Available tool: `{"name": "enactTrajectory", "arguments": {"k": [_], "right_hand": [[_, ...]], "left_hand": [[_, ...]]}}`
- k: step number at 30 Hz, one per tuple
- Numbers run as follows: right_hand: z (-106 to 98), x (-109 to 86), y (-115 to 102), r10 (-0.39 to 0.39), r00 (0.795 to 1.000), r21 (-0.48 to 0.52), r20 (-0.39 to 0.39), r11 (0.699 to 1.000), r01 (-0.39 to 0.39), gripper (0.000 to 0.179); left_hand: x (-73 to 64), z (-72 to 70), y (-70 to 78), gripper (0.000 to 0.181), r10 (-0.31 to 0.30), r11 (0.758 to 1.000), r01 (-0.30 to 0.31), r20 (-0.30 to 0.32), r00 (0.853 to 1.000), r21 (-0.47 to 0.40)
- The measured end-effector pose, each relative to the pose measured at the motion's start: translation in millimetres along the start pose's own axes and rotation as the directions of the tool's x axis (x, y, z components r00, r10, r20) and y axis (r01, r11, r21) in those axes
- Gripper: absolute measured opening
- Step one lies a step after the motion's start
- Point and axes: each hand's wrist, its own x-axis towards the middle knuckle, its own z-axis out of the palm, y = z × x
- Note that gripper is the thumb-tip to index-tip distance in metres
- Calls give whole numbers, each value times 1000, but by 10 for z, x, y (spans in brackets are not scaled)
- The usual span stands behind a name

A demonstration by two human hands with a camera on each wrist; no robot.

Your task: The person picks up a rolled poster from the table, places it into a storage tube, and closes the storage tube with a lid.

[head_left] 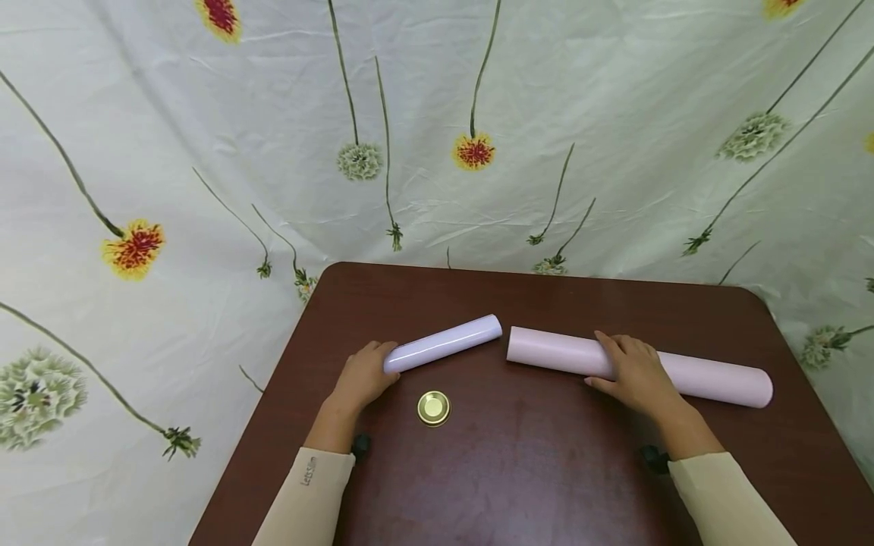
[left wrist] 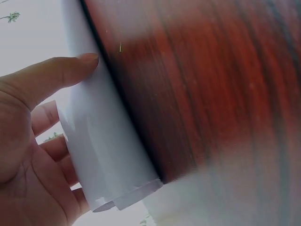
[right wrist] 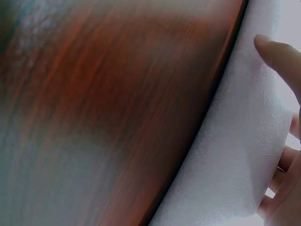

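Note:
On the left, a glossy pale-lavender roll of sheet material (head_left: 447, 343) lies slanted on the table. My left hand (head_left: 365, 373) grips it near its left end. In the left wrist view the thumb presses the near side of the roll (left wrist: 101, 136), the fingers reach behind it, and a loose sheet edge shows at the open end. A longer, thicker pink roll (head_left: 717, 377) lies to the right, its left end close to the lavender one. Around its middle my right hand (head_left: 635, 371) holds it, thumb in front, fingers on the far side. Its surface (right wrist: 244, 132) looks finely textured.
A small round gold dish-like object (head_left: 433, 408) sits on the dark reddish-brown table (head_left: 519, 470), just right of my left hand. Behind the table and on its left hangs a white cloth with a flower print (head_left: 410, 197). The table's back corners are rounded.

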Motion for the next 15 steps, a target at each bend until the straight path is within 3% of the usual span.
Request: {"name": "enactTrajectory", "arguments": {"k": [15], "right_hand": [[42,13,30,10,1000,-31,-3,999,-11,84]], "left_hand": [[-5,5,-18,49,-39,999,39,18,999,0]]}}
